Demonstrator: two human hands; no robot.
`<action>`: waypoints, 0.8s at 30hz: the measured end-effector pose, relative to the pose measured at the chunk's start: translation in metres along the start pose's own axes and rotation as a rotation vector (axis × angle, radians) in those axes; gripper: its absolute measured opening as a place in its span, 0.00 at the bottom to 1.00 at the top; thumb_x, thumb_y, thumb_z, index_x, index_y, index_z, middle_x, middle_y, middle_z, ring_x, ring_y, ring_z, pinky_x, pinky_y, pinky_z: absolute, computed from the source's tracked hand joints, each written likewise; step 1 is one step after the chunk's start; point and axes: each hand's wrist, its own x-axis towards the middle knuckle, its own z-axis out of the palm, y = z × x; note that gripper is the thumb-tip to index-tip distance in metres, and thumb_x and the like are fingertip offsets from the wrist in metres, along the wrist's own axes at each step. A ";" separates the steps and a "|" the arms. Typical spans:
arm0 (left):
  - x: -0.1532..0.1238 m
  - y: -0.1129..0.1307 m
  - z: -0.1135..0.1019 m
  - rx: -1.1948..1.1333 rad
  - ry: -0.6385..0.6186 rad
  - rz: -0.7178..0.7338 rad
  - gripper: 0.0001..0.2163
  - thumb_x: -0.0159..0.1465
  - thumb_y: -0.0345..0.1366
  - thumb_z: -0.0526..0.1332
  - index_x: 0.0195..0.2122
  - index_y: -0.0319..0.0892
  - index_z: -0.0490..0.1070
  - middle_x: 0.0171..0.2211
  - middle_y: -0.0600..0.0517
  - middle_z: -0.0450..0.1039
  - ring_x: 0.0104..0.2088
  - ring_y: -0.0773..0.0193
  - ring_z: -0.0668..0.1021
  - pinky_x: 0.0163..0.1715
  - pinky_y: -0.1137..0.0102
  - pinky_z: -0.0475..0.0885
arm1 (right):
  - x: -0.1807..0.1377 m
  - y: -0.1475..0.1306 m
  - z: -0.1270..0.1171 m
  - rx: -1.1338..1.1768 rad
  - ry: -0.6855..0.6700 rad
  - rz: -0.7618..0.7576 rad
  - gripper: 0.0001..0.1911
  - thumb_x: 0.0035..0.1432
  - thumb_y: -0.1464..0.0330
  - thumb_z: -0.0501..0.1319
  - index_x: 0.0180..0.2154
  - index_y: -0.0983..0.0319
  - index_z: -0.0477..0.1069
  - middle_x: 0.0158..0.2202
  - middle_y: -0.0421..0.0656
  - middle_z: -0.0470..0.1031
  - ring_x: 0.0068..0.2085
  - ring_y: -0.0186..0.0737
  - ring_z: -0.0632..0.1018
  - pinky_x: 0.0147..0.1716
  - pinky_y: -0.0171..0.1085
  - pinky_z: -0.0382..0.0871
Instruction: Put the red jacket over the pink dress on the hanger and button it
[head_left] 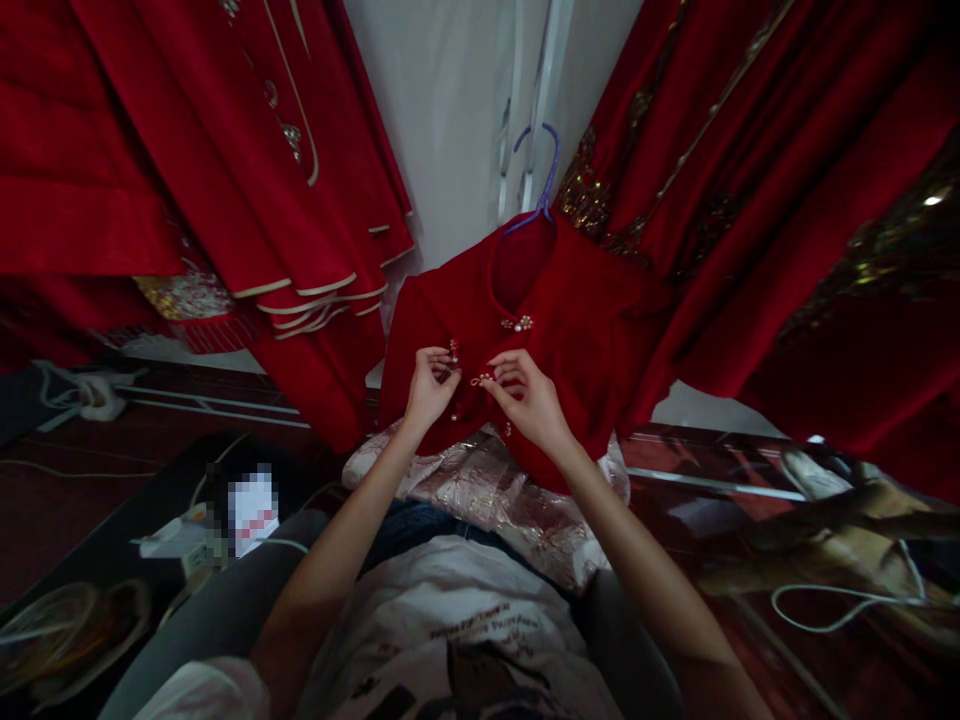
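A short red jacket lies spread across my lap with its front parted, its neck around a purple hanger. A beaded clasp joins the collar. My left hand is closed in a pinch at the jacket's left front edge, beside a beaded fastener; the fingers partly hide what they grip. Between the thumb and index finger of my right hand is a beaded loop fastener on the opposite edge. Another pearl button shows lower on the left front.
Red garments with pale trim hang at left, and gold-embroidered red ones at right. Shiny pale pink fabric lies under the jacket. A white cord and shoes are at right; a dark surface with small items is at left.
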 end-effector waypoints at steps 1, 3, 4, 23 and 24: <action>0.003 -0.003 0.001 -0.059 -0.043 -0.027 0.16 0.51 0.28 0.65 0.40 0.42 0.65 0.36 0.51 0.70 0.36 0.66 0.74 0.38 0.70 0.69 | 0.002 0.000 0.000 -0.004 -0.022 -0.028 0.11 0.57 0.68 0.63 0.43 0.59 0.68 0.36 0.40 0.74 0.35 0.33 0.77 0.32 0.31 0.74; 0.006 -0.007 0.003 -0.156 -0.094 -0.078 0.14 0.51 0.27 0.63 0.39 0.42 0.65 0.34 0.53 0.71 0.34 0.67 0.74 0.37 0.71 0.70 | 0.007 0.002 0.000 -0.021 -0.064 -0.084 0.10 0.59 0.68 0.61 0.44 0.58 0.72 0.39 0.41 0.76 0.37 0.33 0.78 0.36 0.32 0.74; 0.007 -0.007 0.003 -0.181 -0.098 -0.096 0.14 0.51 0.26 0.63 0.38 0.42 0.65 0.33 0.53 0.71 0.33 0.68 0.74 0.37 0.71 0.70 | 0.010 0.003 0.002 -0.029 -0.074 -0.102 0.11 0.60 0.68 0.61 0.45 0.58 0.74 0.40 0.42 0.76 0.38 0.33 0.78 0.37 0.32 0.75; 0.010 0.002 -0.001 -0.324 -0.096 -0.196 0.12 0.52 0.36 0.68 0.37 0.37 0.77 0.36 0.47 0.80 0.35 0.66 0.80 0.43 0.69 0.74 | 0.049 0.029 0.032 -0.192 0.027 -0.085 0.12 0.61 0.66 0.60 0.44 0.58 0.78 0.42 0.42 0.78 0.38 0.35 0.79 0.39 0.34 0.75; 0.010 0.002 -0.002 -0.322 -0.097 -0.196 0.12 0.52 0.36 0.68 0.37 0.37 0.78 0.36 0.46 0.80 0.35 0.66 0.80 0.43 0.69 0.74 | 0.048 0.029 0.033 -0.200 0.031 -0.083 0.12 0.61 0.66 0.59 0.44 0.58 0.78 0.42 0.42 0.78 0.38 0.35 0.79 0.39 0.34 0.75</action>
